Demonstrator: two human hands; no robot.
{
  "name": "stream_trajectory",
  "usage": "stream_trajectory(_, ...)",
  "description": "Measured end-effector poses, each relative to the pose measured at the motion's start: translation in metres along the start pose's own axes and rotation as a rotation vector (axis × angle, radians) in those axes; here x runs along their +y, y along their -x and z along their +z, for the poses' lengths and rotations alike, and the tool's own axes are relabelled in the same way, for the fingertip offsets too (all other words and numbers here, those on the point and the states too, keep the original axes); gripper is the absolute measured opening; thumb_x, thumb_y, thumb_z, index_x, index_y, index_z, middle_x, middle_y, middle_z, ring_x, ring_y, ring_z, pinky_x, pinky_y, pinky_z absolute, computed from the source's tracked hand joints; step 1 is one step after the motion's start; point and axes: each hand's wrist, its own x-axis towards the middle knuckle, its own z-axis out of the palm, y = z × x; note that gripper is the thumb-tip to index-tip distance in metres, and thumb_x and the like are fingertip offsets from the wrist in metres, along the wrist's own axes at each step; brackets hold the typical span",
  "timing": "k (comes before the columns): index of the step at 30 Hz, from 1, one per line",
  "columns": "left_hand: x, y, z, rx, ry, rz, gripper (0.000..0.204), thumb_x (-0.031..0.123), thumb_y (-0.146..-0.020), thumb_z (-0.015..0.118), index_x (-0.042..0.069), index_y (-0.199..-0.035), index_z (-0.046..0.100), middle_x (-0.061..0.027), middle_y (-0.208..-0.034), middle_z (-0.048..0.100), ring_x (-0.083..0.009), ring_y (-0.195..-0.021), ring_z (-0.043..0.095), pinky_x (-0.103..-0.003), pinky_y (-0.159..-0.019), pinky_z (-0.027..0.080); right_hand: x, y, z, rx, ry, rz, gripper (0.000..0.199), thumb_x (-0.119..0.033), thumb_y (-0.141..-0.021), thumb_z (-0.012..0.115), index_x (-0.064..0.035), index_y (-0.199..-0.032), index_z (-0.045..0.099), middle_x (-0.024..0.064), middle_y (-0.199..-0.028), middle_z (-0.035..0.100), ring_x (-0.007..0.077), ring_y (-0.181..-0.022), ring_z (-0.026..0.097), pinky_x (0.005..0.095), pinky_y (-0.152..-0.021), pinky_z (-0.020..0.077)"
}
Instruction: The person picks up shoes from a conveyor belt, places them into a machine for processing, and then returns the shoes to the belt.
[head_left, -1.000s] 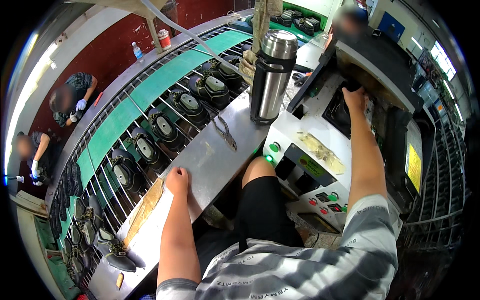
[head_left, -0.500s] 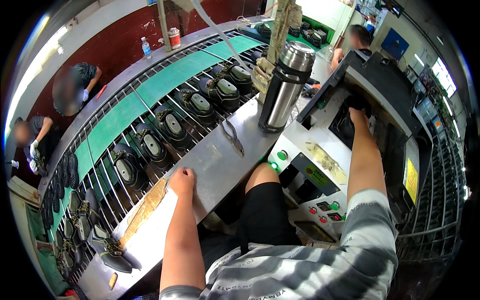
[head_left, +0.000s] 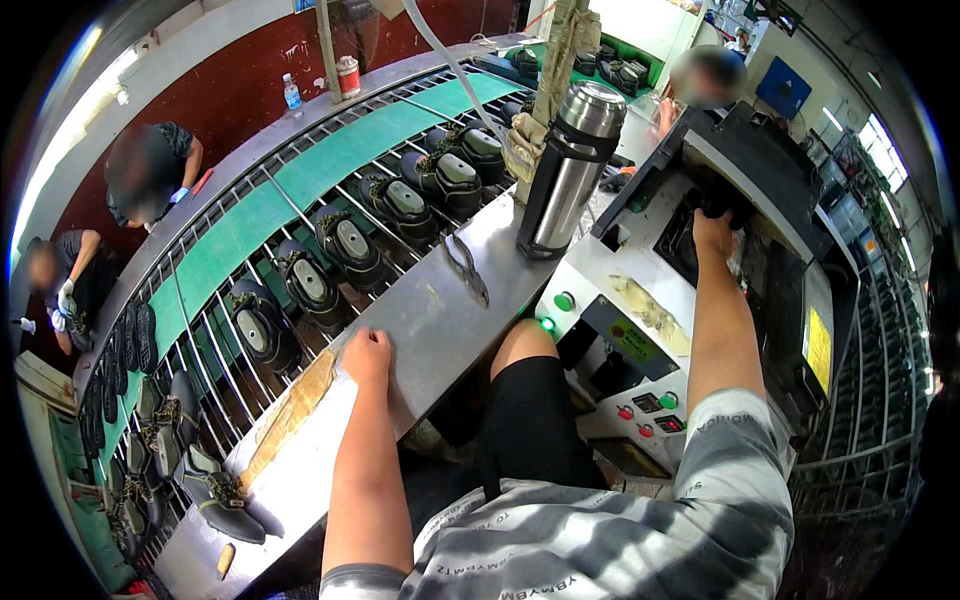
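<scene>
My left hand (head_left: 367,355) rests on the steel worktable (head_left: 430,320) near its front edge, fingers curled under, holding nothing. My right hand (head_left: 712,233) reaches into the opening of a white and black machine (head_left: 640,290) and is closed around a dark item (head_left: 722,203) inside it; what the item is cannot be made out. A steel vacuum flask (head_left: 570,170) stands upright on the table between my hands. Pliers (head_left: 466,266) lie flat on the table in front of the flask.
Several dark shoes (head_left: 340,245) sit sole-up on a slatted conveyor with a green belt (head_left: 330,165) beyond the table. The machine's front has green and red buttons (head_left: 645,415). Other people work at far left (head_left: 145,180) and behind the machine (head_left: 705,75). A wire rack (head_left: 880,400) stands on the right.
Both hands stay where they were, the left on the table and the right inside the machine. Only the head view has shifted slightly.
</scene>
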Motion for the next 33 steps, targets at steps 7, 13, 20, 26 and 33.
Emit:
stream_trajectory(7,-0.005,0.0,-0.001,-0.006,-0.002,0.008,0.023,0.028,-0.078,0.059,0.007,-0.07,0.063,-0.0151,-0.069,0.065,-0.0347,-0.066,0.063,-0.045,-0.059,0.048,0.003,0.012,0.0,0.095,-0.013,-0.037,0.084,-0.059,-0.079,0.058,-0.0253,-0.15,0.026,0.0294,-0.133,0.044,0.041,-0.12,0.047,0.051,-0.097,0.0404)
stream_trajectory(13,-0.005,0.001,-0.003,0.012,0.01,0.012,0.022,0.027,-0.077,0.061,0.008,-0.068,0.063,-0.0145,-0.067,0.064,-0.0342,-0.064,0.063,-0.045,-0.057,0.048,0.008,0.007,0.007,0.124,-0.057,-0.065,0.084,-0.059,-0.079,0.059,-0.026,-0.149,0.027,0.0293,-0.13,0.045,0.0405,-0.119,0.048,0.0514,-0.097,0.0404)
stream_trajectory(20,-0.01,0.001,-0.003,0.02,0.016,0.002,0.021,0.027,-0.077,0.061,0.008,-0.068,0.063,-0.014,-0.067,0.064,-0.0345,-0.065,0.063,-0.045,-0.057,0.048,0.002,0.019,-0.004,0.101,-0.034,-0.047,0.084,-0.06,-0.079,0.057,-0.0263,-0.15,0.026,0.0286,-0.131,0.045,0.0406,-0.119,0.048,0.0508,-0.097,0.041)
stream_trajectory(26,-0.008,0.004,-0.003,0.045,0.035,0.034,0.02,0.025,-0.077,0.061,0.008,-0.067,0.063,-0.0135,-0.066,0.064,-0.0344,-0.064,0.062,-0.045,-0.057,0.048,0.006,0.023,-0.013,0.155,-0.03,-0.058,0.087,-0.059,-0.078,0.058,-0.0236,-0.15,0.025,0.0284,-0.137,0.041,0.0404,-0.123,0.046,0.0492,-0.098,0.042)
stream_trajectory(33,-0.019,0.004,-0.003,0.024,0.055,0.058,0.019,0.023,-0.077,0.062,0.005,-0.071,0.062,-0.0144,-0.069,0.064,-0.035,-0.066,0.062,-0.046,-0.059,0.048,0.026,0.085,-0.028,0.445,-0.48,-0.138,0.104,-0.041,-0.07,0.074,0.0091,-0.144,0.02,0.0295,-0.141,0.037,0.0391,-0.126,0.044,0.0446,-0.102,0.0409)
